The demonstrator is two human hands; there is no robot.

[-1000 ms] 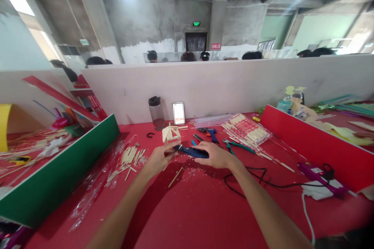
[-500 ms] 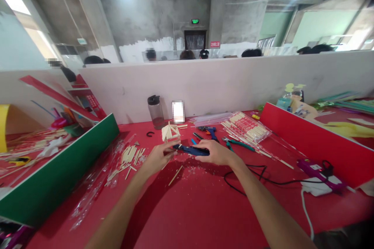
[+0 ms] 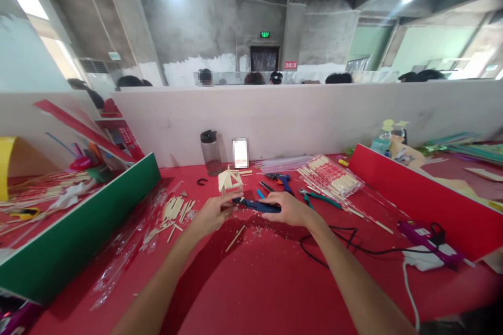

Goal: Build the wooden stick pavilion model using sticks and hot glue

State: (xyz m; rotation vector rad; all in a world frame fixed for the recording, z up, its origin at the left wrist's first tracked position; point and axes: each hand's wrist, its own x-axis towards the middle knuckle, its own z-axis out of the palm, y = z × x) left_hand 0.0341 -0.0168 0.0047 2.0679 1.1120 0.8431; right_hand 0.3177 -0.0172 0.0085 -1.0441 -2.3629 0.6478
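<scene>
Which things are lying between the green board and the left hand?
In the head view, clear plastic wrapping and loose pale sticks lie between the green board and the left hand.

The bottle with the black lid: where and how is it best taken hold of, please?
Probably take the bottle around the middle of its see-through body, from its left: it stands upright, tall and narrow, with the white partition close behind and the lit screen and stick model on its right.

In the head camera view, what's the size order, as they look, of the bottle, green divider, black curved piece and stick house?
Largest: green divider
Middle: bottle and stick house, too close to rank
Smallest: black curved piece
</scene>
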